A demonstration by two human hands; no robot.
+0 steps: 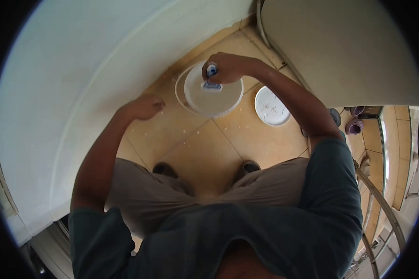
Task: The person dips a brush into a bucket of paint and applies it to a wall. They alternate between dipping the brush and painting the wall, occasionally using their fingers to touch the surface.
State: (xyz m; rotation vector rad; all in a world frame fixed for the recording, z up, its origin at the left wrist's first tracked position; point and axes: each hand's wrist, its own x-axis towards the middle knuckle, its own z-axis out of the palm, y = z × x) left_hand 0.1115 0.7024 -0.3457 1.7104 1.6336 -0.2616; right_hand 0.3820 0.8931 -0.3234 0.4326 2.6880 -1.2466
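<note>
Tiled floor (205,149) carries the open bucket (179,90) at its far edge, lid (272,106) already off beside it; right hand (228,67) has its grip clamped on a blue tool (212,78) over the paste (216,101), left hand (144,108) loosely curled with nothing seen in it, so scooping seems only started.

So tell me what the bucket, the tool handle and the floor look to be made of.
Bucket: probably plastic, white and smooth, with a thin moulded rim. Tool, gripped by the right hand: its blue handle looks like glossy plastic; the blade is too small to judge. Floor: likely glazed ceramic tile, tan with a soft sheen and straight grout lines.
</note>
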